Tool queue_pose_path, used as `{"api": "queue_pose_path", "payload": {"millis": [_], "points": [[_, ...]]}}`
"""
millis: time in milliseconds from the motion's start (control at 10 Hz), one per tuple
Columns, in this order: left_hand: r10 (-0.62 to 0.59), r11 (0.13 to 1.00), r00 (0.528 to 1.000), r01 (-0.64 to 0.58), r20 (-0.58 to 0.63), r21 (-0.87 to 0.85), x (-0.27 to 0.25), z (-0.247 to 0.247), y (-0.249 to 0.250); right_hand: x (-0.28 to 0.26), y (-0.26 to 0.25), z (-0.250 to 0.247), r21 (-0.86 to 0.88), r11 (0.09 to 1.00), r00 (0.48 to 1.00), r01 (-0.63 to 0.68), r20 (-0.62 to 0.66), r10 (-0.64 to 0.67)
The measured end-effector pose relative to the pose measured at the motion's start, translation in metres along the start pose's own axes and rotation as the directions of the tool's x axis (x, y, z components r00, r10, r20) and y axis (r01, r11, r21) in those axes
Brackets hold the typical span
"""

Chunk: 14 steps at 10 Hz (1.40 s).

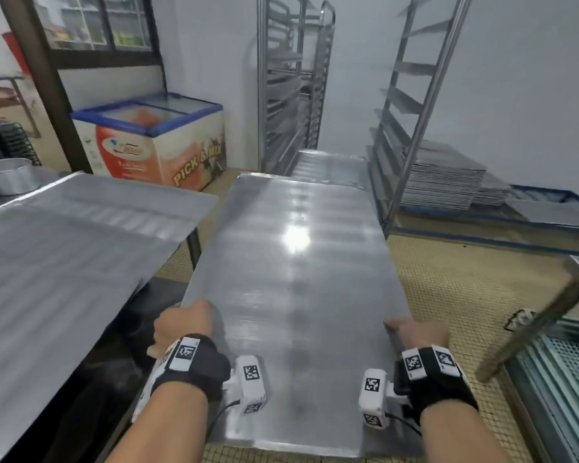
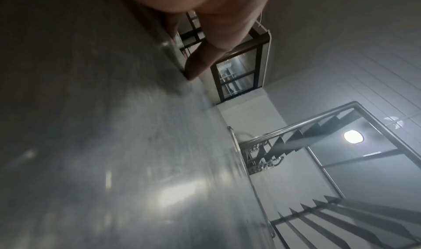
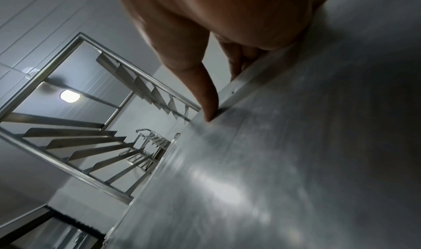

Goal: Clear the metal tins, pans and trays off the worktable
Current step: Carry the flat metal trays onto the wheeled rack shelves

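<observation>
Ahead of me a freezer (image 1: 168, 142) stands against the wall. Right of it I see a tall rack (image 1: 293, 81). Further right stands a second rack (image 1: 415, 105). Above the freezer is a window (image 1: 94, 21).

A large tray (image 1: 298, 262) sits centre, tabletop (image 1: 64, 235) to its left, tray rack (image 1: 415, 111) to its right, chest freezer (image 1: 154, 142) behind the tabletop.

In the head view the fingers of both the left hand (image 1: 184, 324) and the right hand (image 1: 416, 332) are hidden under the long edges of the large flat steel tray (image 1: 298, 262), the worktable at left is smeared by blur, and the round metal tin (image 1: 9, 175) is cut off at the left edge.
</observation>
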<state>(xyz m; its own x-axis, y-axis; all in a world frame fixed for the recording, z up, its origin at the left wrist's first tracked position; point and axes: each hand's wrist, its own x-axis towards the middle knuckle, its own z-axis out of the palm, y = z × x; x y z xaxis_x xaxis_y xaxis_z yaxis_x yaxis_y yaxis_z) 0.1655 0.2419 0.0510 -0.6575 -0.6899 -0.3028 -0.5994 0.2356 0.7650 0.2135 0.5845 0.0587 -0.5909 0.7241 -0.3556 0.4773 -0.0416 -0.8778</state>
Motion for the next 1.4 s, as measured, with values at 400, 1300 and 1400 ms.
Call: {"api": "queue_pose_path", "payload": {"millis": [400, 1300, 1400], "points": [[0.075, 0.989, 0.992, -0.087, 0.103, 0.123, 0.021, 0.068, 0.045, 0.038, -0.013, -0.009, 0.004, 0.991, 0.983, -0.135, -0.122, 0.135], [0.054, 0.999, 0.95, -0.05, 0.308, -0.022, 0.165, 0.217, 0.193, 0.18, -0.132, 0.116, -0.072, 0.975, 0.966, -0.21, -0.167, 0.195], [0.041, 0.999, 0.94, -0.032, 0.34, -0.033, 0.182, 0.24, 0.209, 0.208, -0.145, 0.125, -0.067, 0.976, 0.966, -0.209, -0.171, 0.195]]}}
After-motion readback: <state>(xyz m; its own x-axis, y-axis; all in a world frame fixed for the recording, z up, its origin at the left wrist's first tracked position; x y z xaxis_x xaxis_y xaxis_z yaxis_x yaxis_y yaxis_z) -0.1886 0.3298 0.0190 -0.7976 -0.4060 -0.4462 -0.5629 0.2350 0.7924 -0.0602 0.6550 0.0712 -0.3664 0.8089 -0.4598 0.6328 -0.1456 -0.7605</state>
